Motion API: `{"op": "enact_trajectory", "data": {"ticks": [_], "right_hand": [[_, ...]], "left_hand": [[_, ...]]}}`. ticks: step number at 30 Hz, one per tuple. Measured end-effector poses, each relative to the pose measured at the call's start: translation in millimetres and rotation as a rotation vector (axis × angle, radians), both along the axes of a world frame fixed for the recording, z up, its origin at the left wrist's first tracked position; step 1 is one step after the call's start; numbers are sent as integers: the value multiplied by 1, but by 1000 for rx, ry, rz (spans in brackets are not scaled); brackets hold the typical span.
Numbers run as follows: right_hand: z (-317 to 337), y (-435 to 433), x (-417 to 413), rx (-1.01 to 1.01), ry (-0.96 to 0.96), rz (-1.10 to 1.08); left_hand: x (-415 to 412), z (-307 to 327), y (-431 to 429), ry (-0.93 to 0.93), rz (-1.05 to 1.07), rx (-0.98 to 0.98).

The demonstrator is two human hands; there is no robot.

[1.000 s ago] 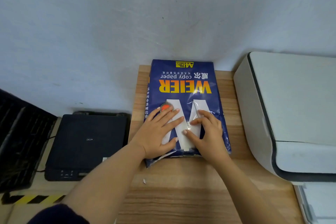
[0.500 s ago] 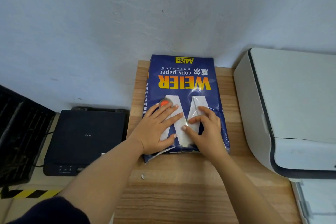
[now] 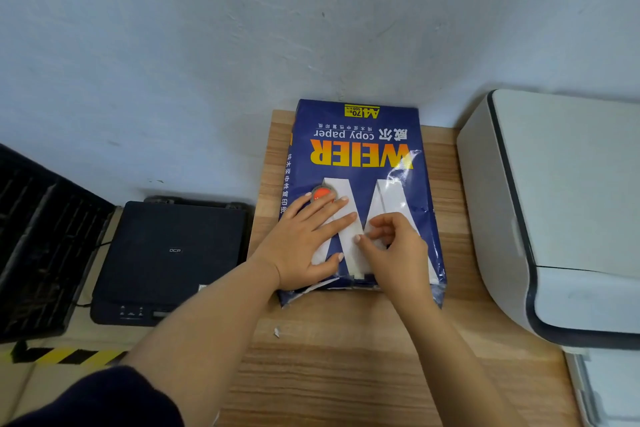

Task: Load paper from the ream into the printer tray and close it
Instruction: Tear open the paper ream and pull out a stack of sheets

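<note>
The left hand lay flat and spread on the near half of the ream, fingers apart, pressing the pack down and clamped on nothing. The right hand sat just beside it on the same face, its fingers curled inward as if pinching the wrapper; whether any plastic was caught between thumb and fingertips could not be told. The 2 hands were close together, almost touching at the fingertips.

The ream rested on the wooden table, its far end against the wall, its near end torn ragged with white showing. It lay between a dark device on the left, lower down off the table, and the white printer at the right edge. A pale tray-like part showed below the printer, too cropped to say if it was open.

The step looked like opening the wrapper to reach the sheets. Done well, it probably called for the flat hand to hold the pack steady while the other pulled the wrapper back from the torn near end, so the sheets would not crease or fan out.

Counted: 2 hands, 1 ream, 1 printer, 1 dark device, 1 table, 1 small white scrap on the wood near the pack, 1 strip of yellow-and-black tape at lower left
</note>
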State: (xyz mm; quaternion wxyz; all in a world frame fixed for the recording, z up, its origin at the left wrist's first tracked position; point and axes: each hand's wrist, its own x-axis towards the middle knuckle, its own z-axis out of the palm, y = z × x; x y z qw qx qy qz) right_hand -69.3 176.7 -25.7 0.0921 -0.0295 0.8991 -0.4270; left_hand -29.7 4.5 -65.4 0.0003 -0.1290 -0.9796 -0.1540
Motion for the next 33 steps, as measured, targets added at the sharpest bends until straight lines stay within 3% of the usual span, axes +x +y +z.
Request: {"op": "enact_trajectory", "data": {"ticks": [4, 14, 18, 22, 33], "right_hand": [[5, -2, -7, 25, -10, -32], [14, 18, -3, 49, -93, 163], [17, 17, -7, -8, -164, 109], [11, 9, -12, 50, -91, 58], [12, 33, 0, 45, -67, 308]], "left_hand": [[0, 1, 0, 9, -2, 1], [-1, 0, -1, 13, -8, 12], [-1, -2, -1, 8, -4, -5], [-1, -2, -1, 11, -6, -17], [-1, -1, -1, 30, -4, 12]]}}
